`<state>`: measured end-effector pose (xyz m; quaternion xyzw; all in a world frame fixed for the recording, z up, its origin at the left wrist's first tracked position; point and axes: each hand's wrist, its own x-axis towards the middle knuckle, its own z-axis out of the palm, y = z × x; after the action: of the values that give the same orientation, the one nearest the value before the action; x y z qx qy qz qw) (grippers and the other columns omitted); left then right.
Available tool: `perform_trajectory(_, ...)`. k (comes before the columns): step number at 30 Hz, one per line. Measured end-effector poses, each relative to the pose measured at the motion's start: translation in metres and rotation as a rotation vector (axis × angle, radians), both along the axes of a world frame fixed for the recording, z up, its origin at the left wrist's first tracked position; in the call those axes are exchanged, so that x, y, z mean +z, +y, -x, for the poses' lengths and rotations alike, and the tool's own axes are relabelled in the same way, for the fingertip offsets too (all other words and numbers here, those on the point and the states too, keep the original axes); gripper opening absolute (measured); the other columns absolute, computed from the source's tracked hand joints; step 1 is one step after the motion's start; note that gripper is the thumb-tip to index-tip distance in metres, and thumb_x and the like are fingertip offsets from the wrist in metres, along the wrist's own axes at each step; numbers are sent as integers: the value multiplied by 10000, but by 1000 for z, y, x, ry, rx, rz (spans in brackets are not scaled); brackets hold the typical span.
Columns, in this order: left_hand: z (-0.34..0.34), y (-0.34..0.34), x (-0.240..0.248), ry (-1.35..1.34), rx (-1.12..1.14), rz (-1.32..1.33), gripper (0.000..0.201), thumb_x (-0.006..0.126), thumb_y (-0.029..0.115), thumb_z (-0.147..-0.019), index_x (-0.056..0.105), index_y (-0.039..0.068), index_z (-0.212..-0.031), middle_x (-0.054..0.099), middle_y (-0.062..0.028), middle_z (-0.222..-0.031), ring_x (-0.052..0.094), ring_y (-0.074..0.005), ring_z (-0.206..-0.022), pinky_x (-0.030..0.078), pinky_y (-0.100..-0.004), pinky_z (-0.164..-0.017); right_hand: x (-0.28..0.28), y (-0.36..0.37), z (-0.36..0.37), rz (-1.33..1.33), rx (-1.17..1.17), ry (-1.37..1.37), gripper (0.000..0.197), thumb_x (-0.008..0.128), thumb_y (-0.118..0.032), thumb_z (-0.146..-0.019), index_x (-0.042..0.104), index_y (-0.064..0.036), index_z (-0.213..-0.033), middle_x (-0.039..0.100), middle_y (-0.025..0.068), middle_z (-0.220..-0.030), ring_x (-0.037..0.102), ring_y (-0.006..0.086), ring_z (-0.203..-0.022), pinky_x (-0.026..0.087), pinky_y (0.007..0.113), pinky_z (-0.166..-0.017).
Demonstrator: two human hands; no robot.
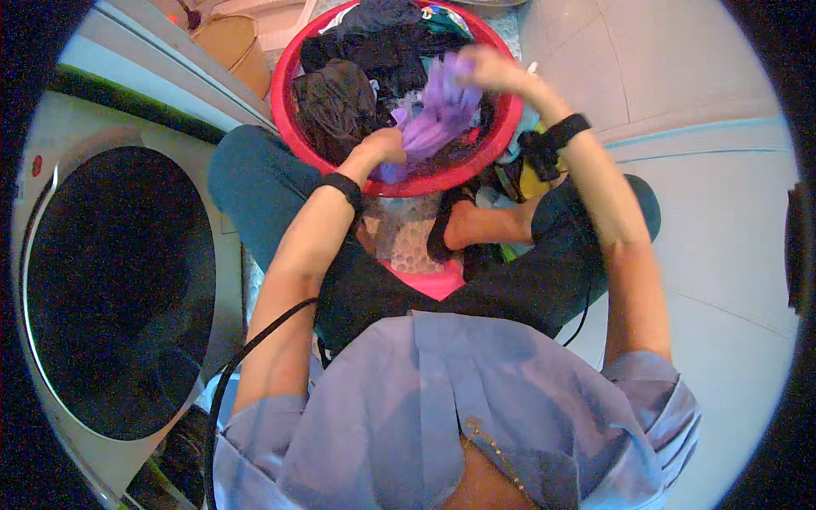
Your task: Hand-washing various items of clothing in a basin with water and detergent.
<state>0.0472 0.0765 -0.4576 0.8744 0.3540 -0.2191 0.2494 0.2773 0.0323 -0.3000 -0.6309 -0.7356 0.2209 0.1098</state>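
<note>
Nearest, a blue-grey shirt (365, 408) covers the torso, and the bent knees spread left and right. On the left, a machine with a round dark door (119, 289) stands close by the left arm, leaving little room on that side. On the right, pale tiles (722, 255) give wide open space beyond the right elbow. Between the legs, a bare foot in a black slipper (439, 228) sits just short of the near edge of a red basin (283, 102).

Over the basin's near half, the left hand (387, 146) grips the lower left end of a purple cloth (438, 110). Farther and to the right, the right hand (483, 68), blurred, clasps its upper end near the right rim, so the cloth stretches slantwise between the hands. Dark clothes (336, 106) fill the left and far parts, heaped up to the far edge. Beyond the rim, far left, stands a tan container (234, 51).
</note>
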Motion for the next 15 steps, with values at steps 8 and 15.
perform_trajectory(8, 7, -5, 1, -332, 49, 11, 519, 676, 260, -590, 535, 73, -1053, 596, -179, -948, 557, -332, -912, 452, -388, -787, -189, -48, 109, 9, 286, 321, 676, 708, -341, -618, 431, -60, -1167, 473, 250, -1127, 489, 379, -1001, 396, 411, -875)
perform_trajectory(15, -15, -7, 49, -200, 187, 12, 391, 553, 171, -706, 531, 110, -1092, 583, -158, -1004, 548, -324, -943, 442, -407, -802, -319, -19, 89, 266, 259, -74, 424, 479, -337, -787, 480, -81, -1125, 600, 197, -920, 596, 334, -822, 484, 425, -708)
